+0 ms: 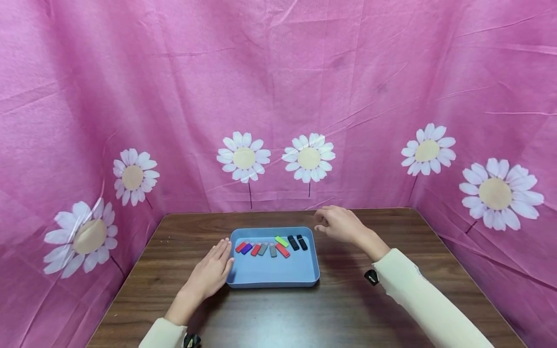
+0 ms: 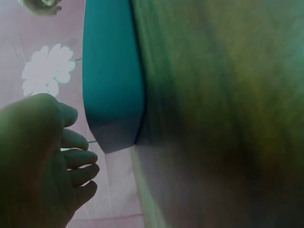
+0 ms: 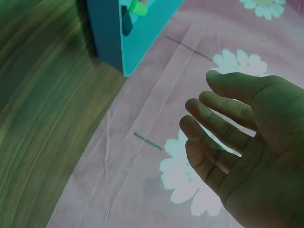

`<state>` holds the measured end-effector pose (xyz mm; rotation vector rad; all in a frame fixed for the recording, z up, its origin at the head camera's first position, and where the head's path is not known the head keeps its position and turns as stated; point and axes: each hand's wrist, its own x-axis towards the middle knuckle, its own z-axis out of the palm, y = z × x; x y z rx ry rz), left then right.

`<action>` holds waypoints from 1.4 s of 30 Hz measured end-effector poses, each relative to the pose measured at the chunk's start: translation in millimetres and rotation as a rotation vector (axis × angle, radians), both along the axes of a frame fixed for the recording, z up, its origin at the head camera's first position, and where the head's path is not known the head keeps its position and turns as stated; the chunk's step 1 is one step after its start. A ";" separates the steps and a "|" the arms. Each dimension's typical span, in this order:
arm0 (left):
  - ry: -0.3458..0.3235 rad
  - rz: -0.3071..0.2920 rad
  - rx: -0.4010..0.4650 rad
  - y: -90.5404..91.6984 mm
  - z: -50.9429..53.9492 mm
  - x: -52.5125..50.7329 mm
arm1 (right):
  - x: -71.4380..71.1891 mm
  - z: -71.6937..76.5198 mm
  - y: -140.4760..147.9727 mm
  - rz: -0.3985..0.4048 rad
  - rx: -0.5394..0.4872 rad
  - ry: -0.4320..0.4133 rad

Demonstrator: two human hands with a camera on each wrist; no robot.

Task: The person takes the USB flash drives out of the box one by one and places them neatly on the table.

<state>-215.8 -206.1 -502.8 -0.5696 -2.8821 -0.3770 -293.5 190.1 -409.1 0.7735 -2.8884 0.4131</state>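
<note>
A blue tray (image 1: 274,271) holds a row of several USB flash drives in red, purple, grey, green and black. Among them are a purple drive (image 1: 246,249), a green drive (image 1: 282,241) and a black drive (image 1: 302,242) at the right end. My left hand (image 1: 211,270) lies along the tray's left side with its fingers straight, at or beside the rim. Past the tray's back right corner, my right hand (image 1: 341,224) is raised with loosely bent fingers and holds nothing. The right wrist view shows that same empty palm (image 3: 256,152).
The tray stands on a brown wooden table (image 1: 174,241). A pink curtain (image 1: 278,72) printed with white daisies surrounds the table's back and sides. Each wrist wears a dark device, such as the one (image 1: 372,277) on the right.
</note>
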 end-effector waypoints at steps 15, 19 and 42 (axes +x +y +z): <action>-0.128 0.021 -0.055 6.9 -8.9 14.0 | -10.8 -9.5 -47.0 0.118 0.085 -0.003; -0.131 0.017 -0.051 6.9 -9.5 15.0 | -17.4 -13.5 -54.6 0.133 0.114 -0.030; -0.145 0.026 -0.059 5.3 -14.1 13.6 | -49.1 -13.0 -74.5 0.136 0.321 -0.246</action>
